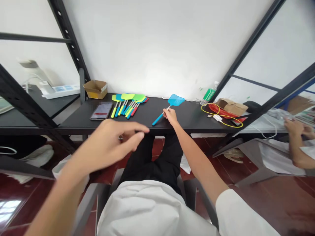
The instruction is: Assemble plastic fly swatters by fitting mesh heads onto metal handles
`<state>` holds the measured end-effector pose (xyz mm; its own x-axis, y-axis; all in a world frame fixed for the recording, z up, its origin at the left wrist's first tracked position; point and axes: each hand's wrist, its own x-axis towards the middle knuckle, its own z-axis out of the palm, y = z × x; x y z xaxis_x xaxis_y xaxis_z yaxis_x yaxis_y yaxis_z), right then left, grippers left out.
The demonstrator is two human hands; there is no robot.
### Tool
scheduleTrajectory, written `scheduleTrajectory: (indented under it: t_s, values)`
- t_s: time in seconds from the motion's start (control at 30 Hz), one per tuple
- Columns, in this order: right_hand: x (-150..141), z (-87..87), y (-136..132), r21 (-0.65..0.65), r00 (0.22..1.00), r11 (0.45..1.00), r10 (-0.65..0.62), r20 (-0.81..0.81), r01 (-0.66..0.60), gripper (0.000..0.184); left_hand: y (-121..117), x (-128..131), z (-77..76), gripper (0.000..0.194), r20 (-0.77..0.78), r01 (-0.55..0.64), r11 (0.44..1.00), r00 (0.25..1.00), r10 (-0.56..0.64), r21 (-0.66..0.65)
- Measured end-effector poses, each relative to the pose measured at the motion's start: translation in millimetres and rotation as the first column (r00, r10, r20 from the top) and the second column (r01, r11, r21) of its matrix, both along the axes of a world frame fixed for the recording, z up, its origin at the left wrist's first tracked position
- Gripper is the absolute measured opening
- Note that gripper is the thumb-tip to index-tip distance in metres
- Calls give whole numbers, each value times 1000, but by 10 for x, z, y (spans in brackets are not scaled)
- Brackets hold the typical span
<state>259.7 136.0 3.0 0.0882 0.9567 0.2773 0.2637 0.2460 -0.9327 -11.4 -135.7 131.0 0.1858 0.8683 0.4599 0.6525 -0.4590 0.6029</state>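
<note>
A blue fly swatter (176, 100) with a metal shaft and a blue handle lies slantwise over the black desk. My right hand (170, 116) is closed around its shaft, between the mesh head and the handle. My left hand (118, 139) hovers nearer to the camera, in front of the desk edge, somewhat blurred. Its thumb and forefinger are slightly apart, and I see nothing held in it. Beyond it, on the desk, several fly swatters (128, 96) in green, yellow, blue and red lie fanned out in an overlapping row.
A phone (101, 110) and a small open cardboard box (95, 89) are left of the swatters. To the right lie a yellow cable (231, 116), a brown paper package (232, 107) and a green-labelled bottle (209, 94). Black metal posts flank the desk. Another person's hands (296, 127) show at far right.
</note>
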Motion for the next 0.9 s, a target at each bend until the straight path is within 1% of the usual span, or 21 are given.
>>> scheduleTrajectory:
  t_s: [0.03, 0.07, 0.13, 0.2, 0.27, 0.3, 0.37, 0.4, 0.47, 0.57, 0.63, 0.8, 0.9]
  values:
    - [0, 2, -5, 2, 1000, 1000, 5, -7, -5, 23, 140, 30, -50, 26, -53, 6, 1000, 999, -6, 1]
    - [0, 4, -10, 3, 1000, 1000, 11, -14, -11, 24, 303, 69, -138, 27, -122, 24, 1000, 992, -24, -5]
    - [1, 6, -23, 5, 999, 1000, 22, -34, -22, 26, 647, 147, -406, 34, -268, -3, 995, 963, 29, 97]
    - [2, 6, -35, 9, 998, 999, 34, -61, -33, 30, 929, 192, -728, 46, -396, 50, 990, 918, 5, 129]
    - [0, 5, -44, 18, 995, 999, 50, -88, -49, 35, 1092, 198, -1015, 55, -442, 35, 993, 897, 20, 115]
    - [-2, 5, -48, 22, 993, 998, 61, -101, -59, 36, 1130, 193, -1126, 55, -454, 37, 995, 891, 11, 97]
    - [-6, 9, -57, 30, 988, 996, 83, -128, -79, 40, 1145, 179, -1273, 49, -452, 32, 997, 892, 6, 77]
    - [-8, 12, -62, 34, 986, 996, 92, -142, -88, 42, 1136, 174, -1315, 45, -450, 24, 996, 893, 19, 90]
    - [-10, 20, -74, 49, 980, 994, 106, -169, -99, 46, 1111, 176, -1356, 43, -446, 20, 993, 894, 35, 119]
    - [-11, 35, -94, 74, 975, 991, 125, -183, -113, 49, 1092, 203, -1375, 39, -412, -7, 990, 909, 66, 144]
    - [-12, 48, -110, 76, 976, 988, 149, -160, -138, 49, 1095, 230, -1384, 37, -370, -40, 986, 924, 97, 159]
    - [-17, 90, -158, 47, 973, 974, 226, -52, -224, 40, 1112, 294, -1414, 36, -290, -89, 977, 946, 143, 193]
    - [-20, 109, -187, 36, 964, 964, 265, -23, -264, 33, 1119, 314, -1434, 35, -268, -115, 971, 948, 170, 210]
